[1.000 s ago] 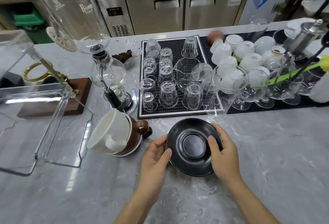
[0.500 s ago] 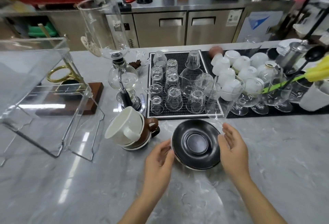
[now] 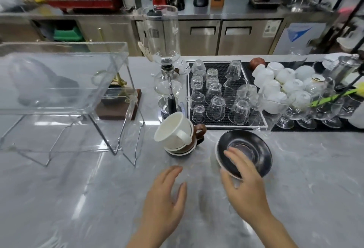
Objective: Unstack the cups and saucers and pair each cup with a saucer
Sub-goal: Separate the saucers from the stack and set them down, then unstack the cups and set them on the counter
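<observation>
Black and glossy, the top saucer (image 3: 248,152) is tilted up off the grey marble counter (image 3: 315,178), its near rim pinched by your right hand (image 3: 244,180), thumb underneath and fingers lying across the inside. A white rim shows under its left edge. At ten o'clock from that saucer, just beside it, the white cup (image 3: 173,127) lies tipped on its side, nested with a brown cup (image 3: 198,134) on white saucers (image 3: 180,150). Your left hand (image 3: 167,194) hovers at seven o'clock from the black saucer, fingers relaxed, holding nothing. At twelve o'clock, upturned glasses (image 3: 216,98) stand on a black mat (image 3: 222,70).
</observation>
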Demonstrator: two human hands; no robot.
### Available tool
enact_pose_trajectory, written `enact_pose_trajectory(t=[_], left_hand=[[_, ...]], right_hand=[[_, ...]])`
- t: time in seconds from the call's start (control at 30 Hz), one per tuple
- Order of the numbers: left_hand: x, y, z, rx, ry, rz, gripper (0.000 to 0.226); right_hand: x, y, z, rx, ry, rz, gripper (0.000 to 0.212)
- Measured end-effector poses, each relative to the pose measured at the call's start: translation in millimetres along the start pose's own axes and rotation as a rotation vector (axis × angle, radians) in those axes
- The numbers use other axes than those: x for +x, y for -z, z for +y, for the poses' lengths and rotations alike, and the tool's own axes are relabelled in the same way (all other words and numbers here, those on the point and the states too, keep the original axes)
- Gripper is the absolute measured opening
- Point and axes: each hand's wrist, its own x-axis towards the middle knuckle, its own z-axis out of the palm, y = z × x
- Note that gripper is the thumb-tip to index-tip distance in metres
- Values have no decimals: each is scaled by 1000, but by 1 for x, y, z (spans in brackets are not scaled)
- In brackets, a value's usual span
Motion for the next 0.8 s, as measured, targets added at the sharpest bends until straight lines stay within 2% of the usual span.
enact_pose_trajectory(t=[0.13,0.23,0.33,0.53,0.67,0.8], left_hand=[[-5,21,-17,95,4,10,50],[-5,31,-24,144,19,-10,62],[0,36,-29,117,80,-52,78],[18,45,-32,-30,165,-75,92],[30,45,-34,-86,183,-62,82],[41,44,-36,-158,223,-38,80]], right_hand=[[-16,-27,-15,-124,100,-101,65],[-22,-39,-24,-190,107,-139,83],[-23,-45,-33,-202,95,-151,92],[-9,-44,-53,-126,38,-118,85],[3,-45,-57,-93,38,-85,83],[15,-45,-63,-34,68,-42,71]])
